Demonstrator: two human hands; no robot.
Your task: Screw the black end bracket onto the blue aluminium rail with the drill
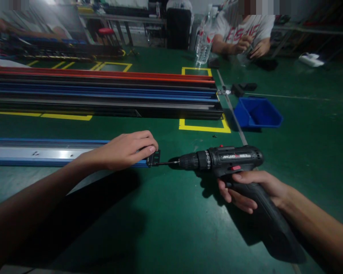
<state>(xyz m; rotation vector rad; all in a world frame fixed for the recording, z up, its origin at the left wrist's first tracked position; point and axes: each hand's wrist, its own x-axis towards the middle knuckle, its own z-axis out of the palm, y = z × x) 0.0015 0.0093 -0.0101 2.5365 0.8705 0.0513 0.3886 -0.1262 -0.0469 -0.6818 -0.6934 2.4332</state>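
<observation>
My right hand is wrapped round the handle of a black cordless drill, which lies level and points left. Its long thin bit reaches the lower part of a small black bracket at the right end of a blue and silver metal rail. Over that end lies my left hand, closed, with thumb and fingers holding the bracket against the rail. The screw, if there is one at the bit's tip, is too small to make out.
Beyond the rail, several long red, blue and black profiles lie side by side. A blue bin stands at their right, near a black tool. Plastic bottles stand farther back, before a seated person. Yellow tape marks the green tabletop.
</observation>
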